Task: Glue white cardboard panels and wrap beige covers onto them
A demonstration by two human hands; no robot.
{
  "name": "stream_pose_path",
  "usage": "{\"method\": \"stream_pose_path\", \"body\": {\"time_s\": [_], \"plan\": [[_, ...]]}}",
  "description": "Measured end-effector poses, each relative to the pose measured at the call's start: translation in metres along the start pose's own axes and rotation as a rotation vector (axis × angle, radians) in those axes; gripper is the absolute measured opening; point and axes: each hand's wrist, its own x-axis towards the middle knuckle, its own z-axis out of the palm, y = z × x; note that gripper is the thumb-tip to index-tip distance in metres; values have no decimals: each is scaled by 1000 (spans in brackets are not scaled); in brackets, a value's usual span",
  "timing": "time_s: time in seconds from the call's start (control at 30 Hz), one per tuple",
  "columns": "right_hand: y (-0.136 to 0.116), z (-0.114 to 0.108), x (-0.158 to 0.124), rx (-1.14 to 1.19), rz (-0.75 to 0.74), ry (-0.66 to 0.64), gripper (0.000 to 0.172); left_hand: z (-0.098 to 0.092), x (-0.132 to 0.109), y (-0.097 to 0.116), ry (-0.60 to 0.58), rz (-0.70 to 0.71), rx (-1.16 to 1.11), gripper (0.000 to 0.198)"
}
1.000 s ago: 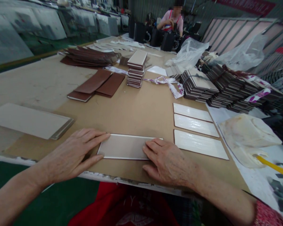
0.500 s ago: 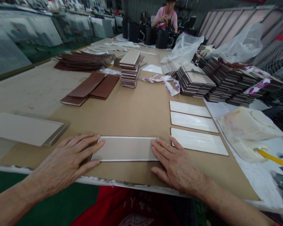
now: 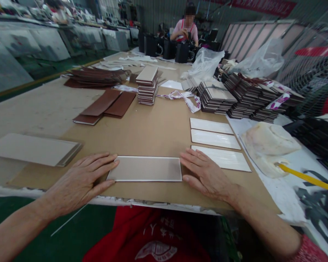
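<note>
The left hand [image 3: 83,176], fingers spread and gripping nothing, touches the left end of a slim board [image 3: 146,169] lying flat on the brown tabletop [image 3: 155,133], its long axis running from hand to hand — smooth grey-beige, thinly edged in white. The right hand [image 3: 206,173], also loose, sits right by the other end — contact unclear — beside glossy white strips [image 3: 226,159].

The grey rectangular panel [image 3: 144,169] looks smooth and matt; three white rectangular strips [image 3: 215,139], glossy; the crumpled translucent bags [image 3: 207,62], thin plastic.
</note>
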Motion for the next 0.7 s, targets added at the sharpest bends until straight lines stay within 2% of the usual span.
{"method": "stream_pose_path", "body": {"time_s": [0.13, 0.27, 0.37, 0.47, 0.6, 0.7], "plan": [[-13, 5, 7, 87, -75, -192, 77, 1, 0, -10, 12, 44, -7, 60], [-44, 5, -5, 116, -129, -227, 86, -6, -4, -17, -20, 99, -56, 61], [-62, 13, -13, 94, -145, -182, 72, -13, -5, -16, -46, 108, -82, 63], [-68, 31, -10, 19, -131, -78, 57, -18, -4, -15, -70, 109, -90, 64], [-68, 49, -1, -103, -250, 96, 53, -18, -4, -14, -86, 99, -102, 62], [-68, 48, 2, -201, -373, 163, 52, -18, -4, -13, -84, 81, -112, 63]]}}
